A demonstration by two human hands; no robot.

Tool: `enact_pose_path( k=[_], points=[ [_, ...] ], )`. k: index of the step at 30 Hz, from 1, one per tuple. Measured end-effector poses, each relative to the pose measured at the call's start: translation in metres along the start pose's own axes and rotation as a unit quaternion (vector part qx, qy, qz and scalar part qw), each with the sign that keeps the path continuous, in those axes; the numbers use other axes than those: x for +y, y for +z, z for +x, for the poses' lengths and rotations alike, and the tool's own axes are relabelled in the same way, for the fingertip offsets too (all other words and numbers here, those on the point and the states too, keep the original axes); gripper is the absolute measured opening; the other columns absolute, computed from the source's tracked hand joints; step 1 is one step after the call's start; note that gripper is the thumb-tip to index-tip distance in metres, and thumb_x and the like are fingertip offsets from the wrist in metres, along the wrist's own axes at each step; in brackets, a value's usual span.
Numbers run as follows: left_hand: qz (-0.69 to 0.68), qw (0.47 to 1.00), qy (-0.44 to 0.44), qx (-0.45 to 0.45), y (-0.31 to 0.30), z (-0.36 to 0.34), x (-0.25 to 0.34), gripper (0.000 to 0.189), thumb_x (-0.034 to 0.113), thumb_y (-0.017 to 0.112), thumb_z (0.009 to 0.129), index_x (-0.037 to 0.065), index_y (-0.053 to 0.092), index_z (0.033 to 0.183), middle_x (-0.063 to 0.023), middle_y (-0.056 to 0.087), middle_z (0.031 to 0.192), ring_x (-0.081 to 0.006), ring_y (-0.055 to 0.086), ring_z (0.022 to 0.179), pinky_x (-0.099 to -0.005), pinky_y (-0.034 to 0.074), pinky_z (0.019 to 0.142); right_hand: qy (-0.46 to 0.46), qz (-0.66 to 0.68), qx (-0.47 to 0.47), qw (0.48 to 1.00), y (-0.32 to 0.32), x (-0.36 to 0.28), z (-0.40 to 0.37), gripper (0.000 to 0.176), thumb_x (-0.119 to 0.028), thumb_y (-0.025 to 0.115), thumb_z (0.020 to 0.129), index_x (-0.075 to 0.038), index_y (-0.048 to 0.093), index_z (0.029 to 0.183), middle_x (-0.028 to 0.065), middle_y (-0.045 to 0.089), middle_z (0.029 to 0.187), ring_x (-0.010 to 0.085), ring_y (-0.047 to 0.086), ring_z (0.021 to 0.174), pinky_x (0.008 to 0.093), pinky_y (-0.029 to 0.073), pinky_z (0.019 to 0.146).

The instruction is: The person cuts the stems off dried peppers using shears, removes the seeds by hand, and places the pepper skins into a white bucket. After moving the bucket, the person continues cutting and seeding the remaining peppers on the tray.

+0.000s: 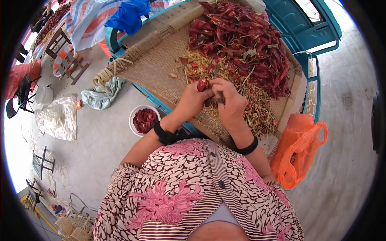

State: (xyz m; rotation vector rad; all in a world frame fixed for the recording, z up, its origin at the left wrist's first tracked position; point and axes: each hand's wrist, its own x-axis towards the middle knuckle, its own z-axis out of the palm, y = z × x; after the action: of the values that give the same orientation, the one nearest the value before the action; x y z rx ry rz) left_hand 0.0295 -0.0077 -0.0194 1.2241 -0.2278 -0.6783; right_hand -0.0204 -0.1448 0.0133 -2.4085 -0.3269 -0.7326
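Near the middle of the head view, my left hand is closed around a dried red chili, whose cut or broken end points up. My right hand touches it from the right, its fingers pressed together on a small dark object that I cannot make out clearly. Both hands are over the near part of a woven tray. A large heap of dried red chilies lies beyond them. Yellow seeds and dry stems are scattered around the hands.
A white bowl of red chili pieces stands on the floor at the left. An orange plastic bag hangs at the tray's right side. Blue metal framing borders the tray. Farther left are a wooden stool and a pale green sack.
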Motion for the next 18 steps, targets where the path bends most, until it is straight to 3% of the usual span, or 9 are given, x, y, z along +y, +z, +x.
enact_pose_path(
  k=[3,6,10,13,16,18],
  points=[
    [-0.004,0.999,0.032,-0.040,-0.007,0.004,-0.002,0.010,0.013,0.065,0.090,0.006,0.062,0.097,0.0049,0.059,0.083,-0.0037,0.052,0.073,-0.0217,0.043,0.063,0.190,0.139,0.041,0.971,0.009,-0.003,-0.003,0.006,-0.003,0.061,0.087,-0.004,0.057,0.091,0.0057,0.066,0.084,0.0128,0.059,0.057,0.0276,0.047,0.051],
    [-0.050,0.992,0.084,-0.081,-0.006,0.008,-0.018,0.016,0.012,0.066,0.090,0.005,0.061,0.103,0.0046,0.061,0.090,-0.0034,0.053,0.082,-0.0218,0.045,0.074,0.342,0.314,-0.003,0.886,-0.007,-0.008,0.004,0.013,-0.016,0.056,0.096,-0.003,0.057,0.091,0.0010,0.055,0.065,0.0064,0.047,0.049,0.0243,0.042,0.047],
    [-0.027,0.993,0.060,-0.102,-0.007,0.000,-0.007,0.022,0.009,0.067,0.088,0.004,0.060,0.109,0.0045,0.062,0.095,-0.0034,0.054,0.088,-0.0217,0.045,0.082,0.418,0.468,-0.086,0.774,-0.023,0.007,0.010,0.018,-0.020,0.057,0.095,-0.002,0.057,0.095,-0.0020,0.044,0.056,0.0053,0.040,0.045,0.0233,0.040,0.045],
    [-0.026,0.992,0.072,-0.103,-0.005,0.003,-0.011,0.024,0.009,0.068,0.088,0.004,0.059,0.110,0.0048,0.062,0.094,-0.0038,0.054,0.088,-0.0216,0.045,0.082,0.442,0.540,-0.055,0.714,-0.030,0.003,0.013,0.015,-0.016,0.057,0.094,-0.002,0.057,0.096,0.0011,0.051,0.064,0.0053,0.040,0.046,0.0233,0.040,0.045],
    [-0.046,0.990,0.070,-0.114,-0.005,0.004,-0.007,0.025,0.009,0.068,0.088,0.005,0.059,0.111,0.0056,0.061,0.094,-0.0038,0.054,0.087,-0.0211,0.045,0.081,0.471,0.635,-0.007,0.612,-0.030,0.008,0.013,0.013,-0.014,0.057,0.094,-0.001,0.057,0.095,0.0046,0.059,0.078,0.0051,0.041,0.047,0.0233,0.040,0.045],
    [-0.047,0.990,0.056,-0.117,-0.005,0.001,-0.003,0.025,0.010,0.068,0.088,0.006,0.059,0.110,0.0062,0.061,0.093,-0.0036,0.054,0.086,-0.0206,0.045,0.079,0.469,0.665,-0.009,0.581,-0.026,0.016,0.009,0.012,-0.013,0.057,0.094,-0.001,0.057,0.096,0.0061,0.060,0.087,0.0049,0.040,0.048,0.0232,0.039,0.045]
  ],
)
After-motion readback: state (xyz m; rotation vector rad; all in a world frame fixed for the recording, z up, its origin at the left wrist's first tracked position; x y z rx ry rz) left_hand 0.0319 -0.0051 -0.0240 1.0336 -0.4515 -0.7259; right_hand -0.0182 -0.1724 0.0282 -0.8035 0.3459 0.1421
